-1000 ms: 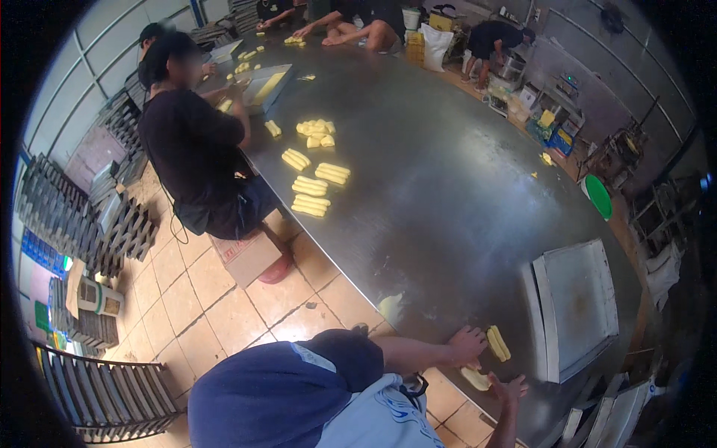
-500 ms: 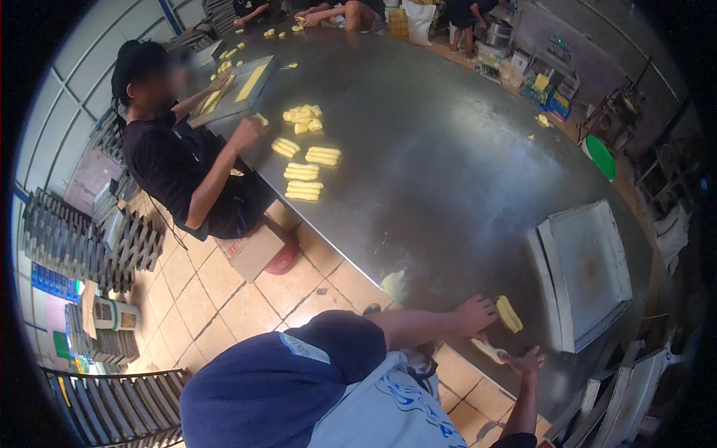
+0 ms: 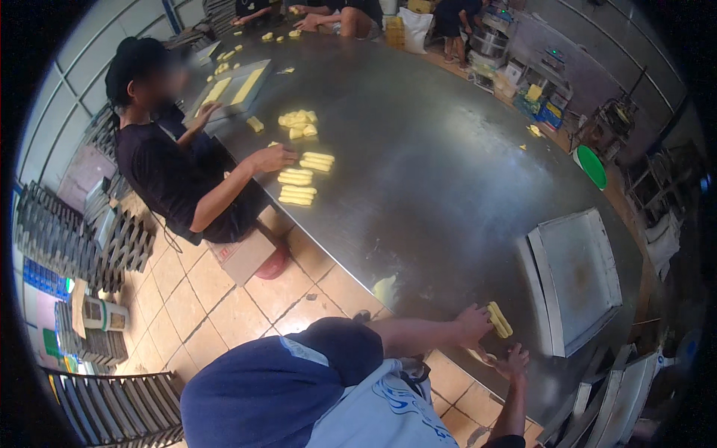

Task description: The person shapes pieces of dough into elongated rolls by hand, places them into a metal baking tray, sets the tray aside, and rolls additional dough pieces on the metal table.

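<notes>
On the metal table's near edge, my left hand (image 3: 473,324) lies with fingers extended, palm down, right beside a pair of pale yellow dough rolls (image 3: 500,319). My right hand (image 3: 514,363) is a little nearer and to the right, its fingers apart and its thumb at the end of a dough strip (image 3: 484,357). That strip lies between my hands at the table edge, partly covered by them. Whether my left thumb touches it is too small to tell.
Pale metal trays (image 3: 579,280) stand at the right of the steel table (image 3: 418,187). Across the left side, a co-worker (image 3: 168,160) reaches over grouped dough rolls (image 3: 297,194) and a dough pile (image 3: 299,123). A filled tray (image 3: 237,93) lies beyond. Other people sit at the far end.
My right hand has shifted slightly left, closer to my left hand. The co-worker has laid a dough piece on the table and moved a hand onto the grouped rolls. The whole view has shifted slightly.
</notes>
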A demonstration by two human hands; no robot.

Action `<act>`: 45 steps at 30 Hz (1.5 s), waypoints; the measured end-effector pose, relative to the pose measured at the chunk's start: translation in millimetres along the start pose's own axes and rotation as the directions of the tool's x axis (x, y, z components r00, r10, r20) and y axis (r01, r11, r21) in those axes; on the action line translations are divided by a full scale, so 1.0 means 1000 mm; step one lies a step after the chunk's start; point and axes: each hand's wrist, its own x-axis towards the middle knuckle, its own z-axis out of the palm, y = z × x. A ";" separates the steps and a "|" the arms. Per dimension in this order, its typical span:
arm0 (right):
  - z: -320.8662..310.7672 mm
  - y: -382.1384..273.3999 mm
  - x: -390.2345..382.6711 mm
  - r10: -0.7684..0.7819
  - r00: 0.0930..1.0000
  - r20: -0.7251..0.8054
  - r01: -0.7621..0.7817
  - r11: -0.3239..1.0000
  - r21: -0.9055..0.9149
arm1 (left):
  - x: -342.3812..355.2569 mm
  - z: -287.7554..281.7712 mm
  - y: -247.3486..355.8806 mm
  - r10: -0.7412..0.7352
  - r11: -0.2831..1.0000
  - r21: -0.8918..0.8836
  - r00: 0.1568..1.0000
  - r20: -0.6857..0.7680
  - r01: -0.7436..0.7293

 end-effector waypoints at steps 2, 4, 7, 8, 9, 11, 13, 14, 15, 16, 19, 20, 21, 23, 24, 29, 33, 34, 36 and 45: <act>0.006 -0.009 -0.001 0.183 0.960 -0.210 -0.182 0.983 0.024 | 0.007 0.003 0.010 -0.105 0.990 0.088 0.994 -0.025 0.106; 0.008 -0.017 -0.003 0.241 0.931 -0.273 -0.234 0.970 0.059 | 0.012 0.006 0.012 -0.121 0.981 0.144 0.989 -0.080 0.131; 0.002 -0.017 -0.006 0.289 0.933 -0.216 -0.274 0.957 0.096 | 0.012 0.008 0.003 -0.058 0.986 0.154 0.996 -0.073 0.069; -0.002 -0.013 -0.007 0.220 0.965 -0.142 -0.200 0.969 0.142 | 0.011 0.008 -0.001 0.001 0.990 0.142 0.999 -0.044 0.005; -0.005 -0.007 -0.008 0.232 0.966 -0.115 -0.216 0.967 0.136 | 0.008 0.009 -0.004 -0.004 0.989 0.147 0.999 -0.036 0.009; -0.004 0.001 -0.009 0.114 0.982 -0.151 -0.099 0.990 0.102 | 0.004 0.009 -0.006 0.015 0.999 0.044 0.993 -0.114 -0.010; 0.001 0.001 -0.007 0.132 0.964 -0.231 -0.099 0.984 0.149 | 0.005 0.007 -0.007 -0.026 0.995 0.096 0.993 -0.119 0.037; 0.002 0.000 -0.006 0.193 0.947 -0.258 -0.156 0.975 0.160 | 0.006 0.005 -0.008 -0.033 0.994 0.101 0.995 -0.091 0.042; 0.004 -0.002 -0.007 0.228 0.921 -0.316 -0.185 0.970 0.159 | 0.007 0.005 -0.008 -0.064 0.986 0.147 0.993 -0.104 0.079; 0.004 -0.005 -0.009 0.214 0.909 -0.357 -0.173 0.975 0.142 | 0.008 0.004 -0.010 -0.031 0.985 0.168 0.993 -0.111 0.049; -0.005 -0.008 -0.023 0.108 0.942 -0.318 -0.008 0.954 0.301 | 0.007 0.004 -0.015 0.032 0.992 0.127 0.995 -0.095 -0.020; -0.007 -0.009 -0.029 0.033 0.953 -0.301 0.066 0.947 0.315 | 0.005 0.004 -0.017 0.020 0.995 0.099 0.994 -0.107 -0.010; -0.008 -0.008 -0.034 0.085 0.946 -0.312 0.013 0.954 0.299 | 0.005 0.004 -0.018 -0.023 0.994 0.107 0.995 -0.092 0.033; -0.004 -0.010 -0.037 0.069 0.924 -0.376 0.087 0.919 0.384 | 0.002 0.002 -0.017 -0.006 0.987 0.161 0.991 -0.131 0.028; 0.001 -0.011 -0.036 0.112 0.869 -0.481 0.026 0.962 0.270 | 0.001 0.001 -0.014 -0.014 0.975 0.220 0.989 -0.146 0.046; 0.016 0.003 -0.024 -0.031 0.856 -0.516 0.254 0.895 0.367 | -0.012 -0.010 -0.008 0.079 0.986 0.158 0.992 -0.101 -0.063; 0.019 -0.003 -0.036 -0.220 0.801 -0.557 0.443 0.843 0.305 | -0.025 0.000 -0.009 0.150 0.984 0.100 0.988 -0.045 -0.145; 0.016 -0.005 -0.038 -0.219 0.843 -0.491 0.425 0.831 0.359 | -0.024 0.002 -0.012 0.156 0.983 0.109 0.984 -0.087 -0.147; 0.005 -0.006 -0.037 -0.222 0.876 -0.429 0.405 0.820 0.403 | -0.006 -0.005 -0.024 0.170 0.975 -0.142 0.985 -0.015 -0.170; -0.008 -0.016 0.028 -0.012 0.681 -0.732 0.509 0.726 0.462 | 0.070 -0.036 -0.056 0.017 0.978 -0.204 0.986 -0.166 -0.051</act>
